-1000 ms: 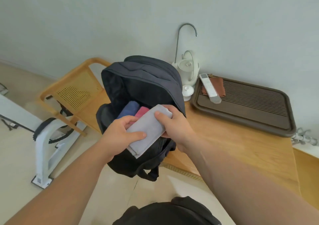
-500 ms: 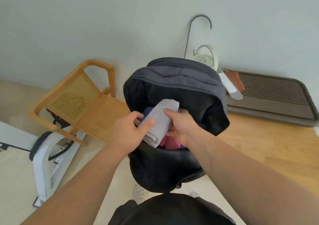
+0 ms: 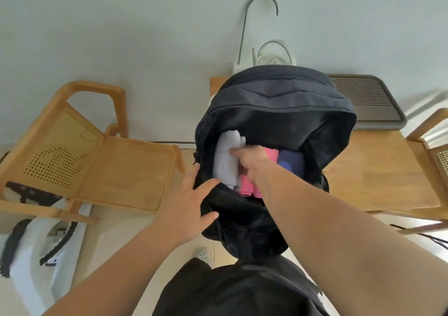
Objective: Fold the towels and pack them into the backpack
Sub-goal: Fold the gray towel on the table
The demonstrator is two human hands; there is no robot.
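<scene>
backpack: dark backpack at the desk's left end, main mouth unzipped and gaping toward the camera; lower part seems to hang past the desk's front edge.
grey towel: folded grey towel inside the mouth, on the left side, standing on end; top part not yet sunk in.
other towels: pink towel just beside it, blue towel right of that, both already in.
right grip: right grip reaches into the mouth, thumb on the grey towel's face and holding it; other fingers hidden.
left grip: left grip open, fingers spread flat on the backpack's near rim, fingertips by the towel's lower end; holds nothing.
risk: towel could unfold or bunch if shoved down against the pink one; backpack could tip off the desk edge if the push lands while the left grip only rests on the rim.
change: a second ago both grips held the grey towel above the mouth; now it's in, left grip has let go and gone to the rim. Camera moved closer over the backpack.
other: wooden chair left of the desk.
</scene>
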